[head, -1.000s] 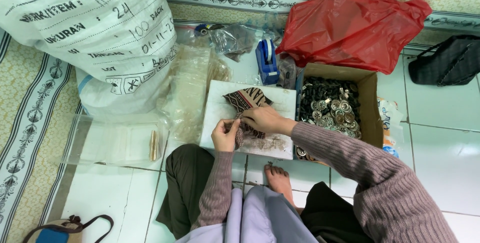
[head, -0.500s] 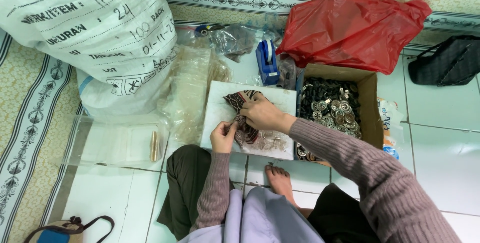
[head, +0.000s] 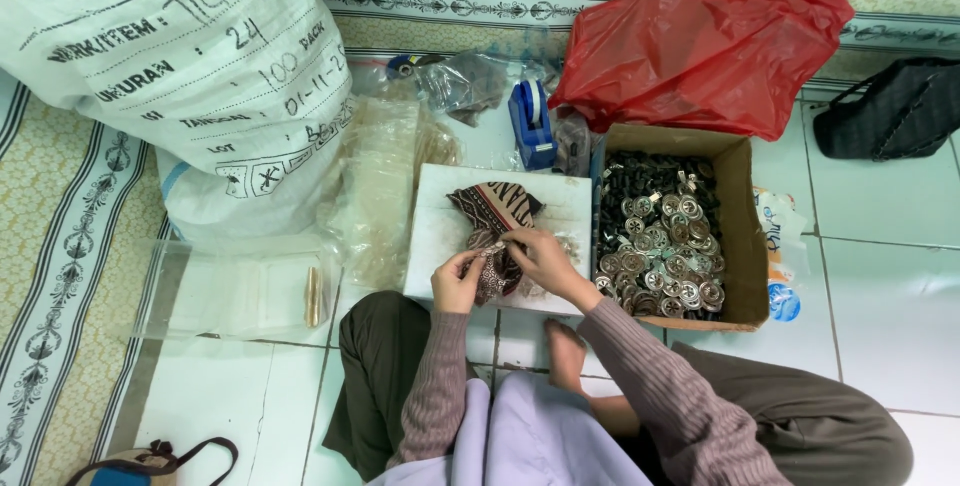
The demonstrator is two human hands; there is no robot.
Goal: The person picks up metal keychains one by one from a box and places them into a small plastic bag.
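On the white board (head: 440,226) at centre, I note left hand (head: 457,281) and right hand (head: 535,258) pinching one small metal piece (head: 494,246) over patterned cloth (head: 495,214); at 3 o'clock, cardboard box (head: 738,236) remains full of metal fittings (head: 660,261).

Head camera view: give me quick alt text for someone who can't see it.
A person seated on a tiled floor pinches small metal pieces between the left hand and right hand over a patterned cloth on a white board. Right of it, a cardboard box holds metal buttons; a red plastic bag, blue tape dispenser and large white sack lie beyond.
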